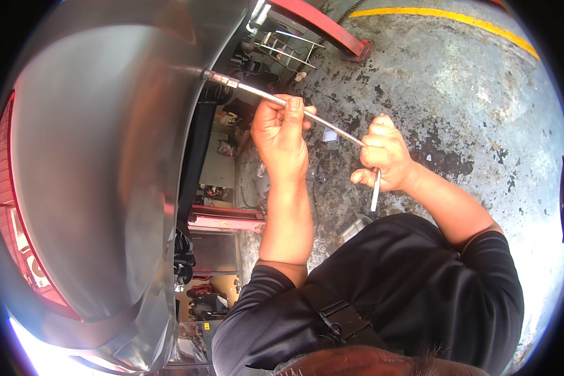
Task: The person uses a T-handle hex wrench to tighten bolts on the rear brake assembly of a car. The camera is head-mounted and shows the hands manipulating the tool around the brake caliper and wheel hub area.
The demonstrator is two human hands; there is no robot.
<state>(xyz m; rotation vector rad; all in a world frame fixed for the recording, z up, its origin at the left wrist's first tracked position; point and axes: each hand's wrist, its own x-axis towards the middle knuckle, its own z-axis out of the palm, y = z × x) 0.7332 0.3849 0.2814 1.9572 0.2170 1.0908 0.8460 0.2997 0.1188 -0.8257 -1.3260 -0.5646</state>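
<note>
Your grip is narrow on one steel bar (261, 94): your left hand (282, 131) pinches it partway along, thumb laid against it, and your right hand (385, 156) is curled around it near the outer end. From the left, the red tail lamp (28, 250) and the broad dark car panel (100, 156) curve close by; should the bar jerk loose, its inner end could scrape that paint. The bar's thicker end fitting (222, 79) stands right at the panel's edge, but what it meets beyond is hidden, so you cannot judge from here how well it is seated. If it is seated poorly, a sideways pull may make it slip. Your left hand is the nearer one to that edge, so a sudden release could drive its knuckles into the bodywork. Farther right, a pale handle section (375, 191) sticks out below your right fist at an angle to the bar; the bend itself is covered by your fingers. If that joint swivels, your force could go off line and twist the bar through your fingertips. Beneath you, the floor (482, 94) is worn and darkly patched; if any patch is slick, a hard heave could cost you your footing.
</note>
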